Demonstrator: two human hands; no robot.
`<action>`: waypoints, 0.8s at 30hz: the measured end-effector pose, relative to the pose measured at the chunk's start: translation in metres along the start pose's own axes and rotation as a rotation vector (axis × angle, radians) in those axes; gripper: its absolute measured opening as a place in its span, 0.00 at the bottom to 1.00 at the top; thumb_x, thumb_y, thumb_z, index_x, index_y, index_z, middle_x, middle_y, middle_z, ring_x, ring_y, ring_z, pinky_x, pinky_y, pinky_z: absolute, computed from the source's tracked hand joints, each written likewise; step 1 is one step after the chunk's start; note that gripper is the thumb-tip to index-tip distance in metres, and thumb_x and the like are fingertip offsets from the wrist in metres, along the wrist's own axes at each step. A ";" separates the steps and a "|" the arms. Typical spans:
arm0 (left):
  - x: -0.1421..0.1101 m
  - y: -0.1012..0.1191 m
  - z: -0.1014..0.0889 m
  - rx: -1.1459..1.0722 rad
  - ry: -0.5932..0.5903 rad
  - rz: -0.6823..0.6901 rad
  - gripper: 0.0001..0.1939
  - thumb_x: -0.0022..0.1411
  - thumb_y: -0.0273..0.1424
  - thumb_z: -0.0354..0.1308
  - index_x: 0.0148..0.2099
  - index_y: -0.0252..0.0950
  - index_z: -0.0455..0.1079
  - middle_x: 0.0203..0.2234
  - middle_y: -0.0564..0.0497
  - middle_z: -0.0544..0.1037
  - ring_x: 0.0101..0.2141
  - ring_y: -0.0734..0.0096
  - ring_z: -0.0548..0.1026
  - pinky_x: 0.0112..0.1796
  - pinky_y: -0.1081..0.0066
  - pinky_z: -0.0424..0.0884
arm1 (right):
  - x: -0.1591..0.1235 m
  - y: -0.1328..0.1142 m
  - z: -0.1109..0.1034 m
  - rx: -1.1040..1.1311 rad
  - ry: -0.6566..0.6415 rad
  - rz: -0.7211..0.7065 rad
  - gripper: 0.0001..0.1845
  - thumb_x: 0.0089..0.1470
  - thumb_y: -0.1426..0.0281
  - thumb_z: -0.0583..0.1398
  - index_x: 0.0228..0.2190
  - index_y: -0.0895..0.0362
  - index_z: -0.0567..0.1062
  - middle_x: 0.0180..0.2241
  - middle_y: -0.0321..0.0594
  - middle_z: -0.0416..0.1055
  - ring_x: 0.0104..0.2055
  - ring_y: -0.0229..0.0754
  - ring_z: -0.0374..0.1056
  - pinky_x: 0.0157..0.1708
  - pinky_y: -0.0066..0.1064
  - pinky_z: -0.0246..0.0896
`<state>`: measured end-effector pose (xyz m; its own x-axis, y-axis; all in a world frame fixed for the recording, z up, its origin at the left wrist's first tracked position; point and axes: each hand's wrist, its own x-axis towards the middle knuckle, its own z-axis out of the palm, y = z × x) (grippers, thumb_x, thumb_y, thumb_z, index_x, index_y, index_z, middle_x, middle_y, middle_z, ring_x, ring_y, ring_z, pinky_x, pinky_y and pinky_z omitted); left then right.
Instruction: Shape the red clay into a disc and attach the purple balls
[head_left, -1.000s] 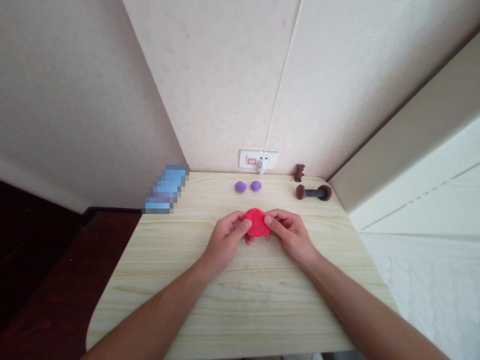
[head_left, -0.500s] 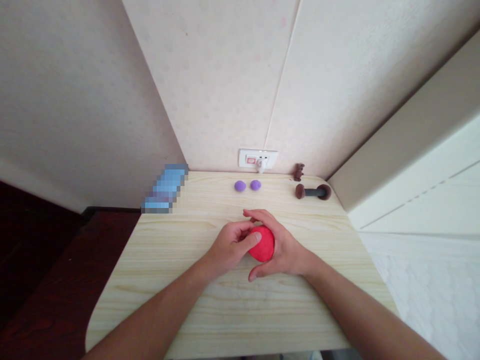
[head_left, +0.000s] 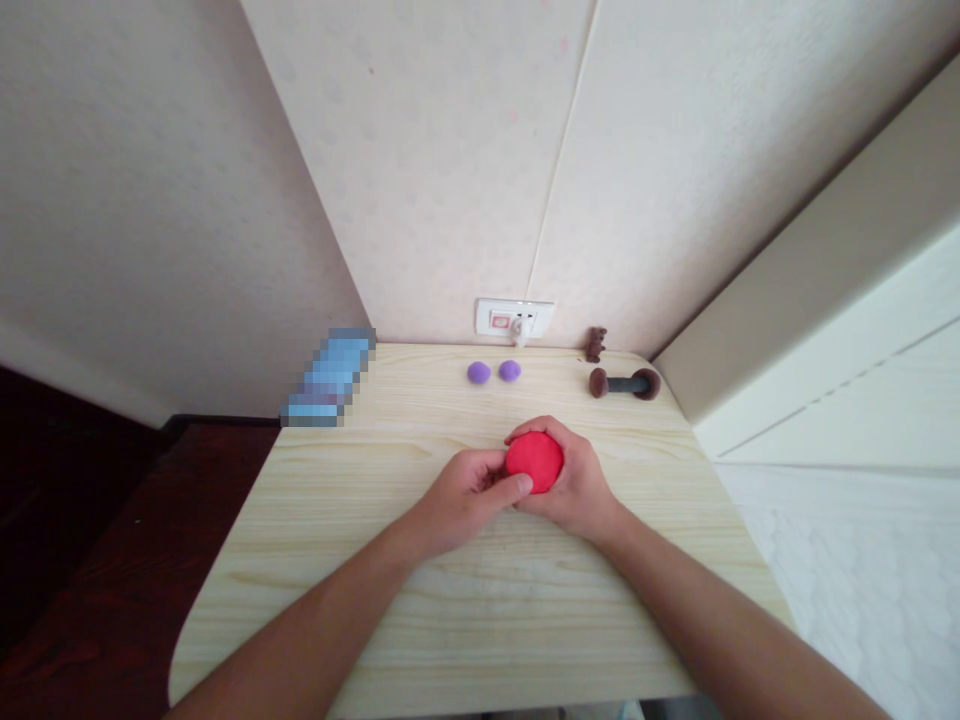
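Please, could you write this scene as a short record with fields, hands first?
Left hand: thumb on the near-left edge of the red disc
Right hand: curled around the disc's right side
Red disc: held between both hands
Table: pale, wood-grained
Purple balls: two, side by side, beyond the hands
Dumbbell-shaped object: brown ends, dark bar, back right of table
Brown figure: just behind that object
Blue object: back left of table, pixelated

The left hand is holding a flattish, round red disc by its near edge; the right hand is cupping it. Beyond the hands, two small purple egg-shaped lumps and a brown-and-black dumbbell-shaped object are lying on the pale wood-grain worktop.
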<state>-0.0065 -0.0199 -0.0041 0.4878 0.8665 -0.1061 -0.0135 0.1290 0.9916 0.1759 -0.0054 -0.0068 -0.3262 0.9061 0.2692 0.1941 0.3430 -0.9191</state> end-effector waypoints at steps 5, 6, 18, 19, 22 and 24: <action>0.000 0.002 0.000 -0.037 0.037 0.021 0.17 0.61 0.42 0.62 0.30 0.32 0.71 0.21 0.55 0.66 0.25 0.75 0.61 0.27 0.73 0.55 | 0.001 -0.003 0.000 0.083 -0.072 -0.021 0.36 0.40 0.67 0.75 0.51 0.52 0.71 0.47 0.43 0.74 0.43 0.46 0.72 0.43 0.37 0.70; 0.000 0.002 -0.001 -0.043 0.036 0.024 0.17 0.61 0.42 0.62 0.30 0.32 0.71 0.22 0.55 0.66 0.25 0.75 0.61 0.27 0.73 0.56 | 0.001 -0.004 -0.001 0.091 -0.083 -0.026 0.38 0.39 0.67 0.76 0.52 0.52 0.71 0.47 0.43 0.74 0.43 0.46 0.72 0.43 0.37 0.70; -0.001 0.002 -0.001 0.013 -0.043 -0.001 0.17 0.61 0.42 0.60 0.30 0.32 0.69 0.22 0.55 0.64 0.25 0.74 0.60 0.27 0.71 0.54 | 0.002 -0.005 -0.002 0.076 -0.109 -0.083 0.43 0.35 0.65 0.78 0.53 0.51 0.72 0.50 0.44 0.72 0.46 0.48 0.70 0.48 0.40 0.68; -0.001 0.002 -0.001 0.016 -0.042 0.004 0.17 0.61 0.42 0.60 0.31 0.32 0.70 0.22 0.55 0.64 0.25 0.74 0.60 0.27 0.71 0.54 | 0.002 -0.005 -0.002 0.059 -0.110 -0.099 0.39 0.36 0.66 0.77 0.52 0.51 0.74 0.49 0.44 0.73 0.47 0.49 0.71 0.49 0.41 0.68; -0.002 0.000 -0.002 0.023 -0.042 0.014 0.16 0.62 0.42 0.59 0.31 0.32 0.70 0.23 0.54 0.66 0.27 0.73 0.62 0.29 0.71 0.56 | 0.001 -0.005 -0.002 0.026 -0.106 -0.100 0.31 0.39 0.70 0.73 0.47 0.52 0.76 0.45 0.43 0.75 0.45 0.49 0.73 0.46 0.40 0.68; -0.002 0.000 -0.002 0.020 -0.037 0.018 0.16 0.62 0.41 0.59 0.31 0.32 0.71 0.24 0.53 0.68 0.28 0.72 0.63 0.30 0.71 0.58 | 0.000 -0.006 -0.001 0.014 -0.097 -0.074 0.29 0.39 0.71 0.72 0.46 0.53 0.77 0.42 0.42 0.77 0.40 0.47 0.74 0.41 0.38 0.69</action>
<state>-0.0093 -0.0209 -0.0042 0.5198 0.8499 -0.0859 -0.0053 0.1038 0.9946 0.1753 -0.0074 -0.0008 -0.4270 0.8502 0.3078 0.1532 0.4035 -0.9021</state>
